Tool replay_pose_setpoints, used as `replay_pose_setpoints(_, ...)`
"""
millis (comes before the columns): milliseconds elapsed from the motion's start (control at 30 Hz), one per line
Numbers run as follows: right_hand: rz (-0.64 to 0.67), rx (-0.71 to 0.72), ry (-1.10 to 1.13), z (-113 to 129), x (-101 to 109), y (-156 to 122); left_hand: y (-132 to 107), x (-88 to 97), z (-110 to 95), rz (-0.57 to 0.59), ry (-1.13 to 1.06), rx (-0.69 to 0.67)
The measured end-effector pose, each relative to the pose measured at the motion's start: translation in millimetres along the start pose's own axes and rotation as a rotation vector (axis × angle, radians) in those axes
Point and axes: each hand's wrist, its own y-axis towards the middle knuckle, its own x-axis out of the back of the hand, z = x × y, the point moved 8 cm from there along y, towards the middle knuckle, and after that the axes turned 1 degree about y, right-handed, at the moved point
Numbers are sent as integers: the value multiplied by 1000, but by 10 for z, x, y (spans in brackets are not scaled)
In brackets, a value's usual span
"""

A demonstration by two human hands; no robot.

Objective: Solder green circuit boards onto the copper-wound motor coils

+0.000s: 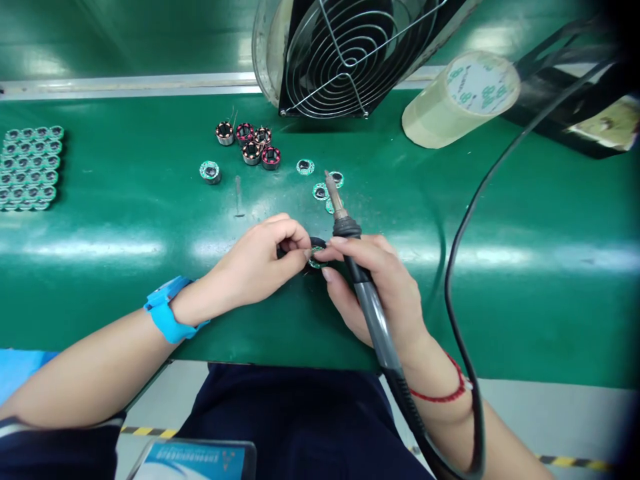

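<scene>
We see only part of the small round green circuit board (315,263), left of the grey-and-black pen-shaped soldering iron (373,309): the left hand (263,257) and right hand (399,293) cover the rest. Far left of the iron, the view's edge cuts the gridded block of green circuit boards (30,167); above the iron, it crops the black wire-guarded round fan (350,63).

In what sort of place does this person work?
Probably an electronics assembly workstation: the right hand holds a soldering iron, and small round circuit boards and wire-wound rings lie on the green table.
</scene>
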Motion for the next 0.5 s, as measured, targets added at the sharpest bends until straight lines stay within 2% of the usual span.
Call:
replay_pose_setpoints(200,-6,-8,1,50,59,-34,-13,14,-30,-5,53,-49)
replay_pose_setpoints(333,-149,-119,52,58,220,-113,-4,7,-32,9,82,-57)
replay_pose_setpoints(433,-324,-220,56,12,367,-281,-4,14,-24,8,99,-51)
replay_pose_setpoints(500,-374,-280,45,-53,420,-420,-6,14,-21,9,110,-48)
